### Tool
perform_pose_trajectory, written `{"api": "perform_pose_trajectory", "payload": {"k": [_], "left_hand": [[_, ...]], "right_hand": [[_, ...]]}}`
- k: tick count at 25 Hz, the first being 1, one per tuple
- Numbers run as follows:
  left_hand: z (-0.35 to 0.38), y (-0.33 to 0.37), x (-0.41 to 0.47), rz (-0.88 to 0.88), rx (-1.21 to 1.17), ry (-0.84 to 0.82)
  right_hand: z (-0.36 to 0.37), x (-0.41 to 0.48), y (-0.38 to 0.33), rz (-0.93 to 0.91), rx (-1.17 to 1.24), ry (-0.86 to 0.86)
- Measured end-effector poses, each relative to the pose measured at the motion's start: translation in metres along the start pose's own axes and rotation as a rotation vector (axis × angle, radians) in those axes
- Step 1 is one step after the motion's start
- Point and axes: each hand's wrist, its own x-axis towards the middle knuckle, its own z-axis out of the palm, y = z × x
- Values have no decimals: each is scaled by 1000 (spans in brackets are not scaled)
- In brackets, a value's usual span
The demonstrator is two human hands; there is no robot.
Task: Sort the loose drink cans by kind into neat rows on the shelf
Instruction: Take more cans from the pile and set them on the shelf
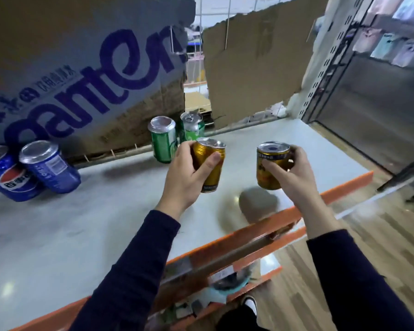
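Curling round the left gold can (pixel 209 163), the left hand (pixel 184 175) holds it above the shelf (pixel 93 223), thumb across its front. The right hand (pixel 294 177) grips the right gold can (pixel 268 168) the same way, just beside it. Whether any can is full cannot be told.

The shelf is pale grey with an orange front edge (pixel 344 191). A printed cardboard box (pixel 81 68) and a plain cardboard sheet (pixel 256 63) stand at its back, and a wooden floor (pixel 380 235) lies below.

Six cans in all: two gold, both held; two green cans (pixel 163 142) standing side by side at the back; two blue cans (pixel 50 166) touching at the far left.
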Motion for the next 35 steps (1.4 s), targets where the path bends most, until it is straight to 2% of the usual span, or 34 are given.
{"api": "perform_pose_trajectory", "payload": {"k": [3,9,14,18,25,30,35], "left_hand": [[35,9,16,-78,45,102],[78,22,31,-187,89,241],[99,25,38,-241,124,326],[121,28,51,-239,126,333],[175,32,87,-202,85,251],[203,26,98,-223,110,209],[194,23,93,-174,183,159]], "right_hand": [[-16,69,17,-22,-7,-140],[-9,170,30,-92,45,-275],[4,194,50,-135,-1,-383],[-15,188,63,-85,-53,-474],[-89,146,108,-357,-556,-345],[-103,137,116,-438,-616,-355],[-100,134,112,-421,-615,-353]]}}
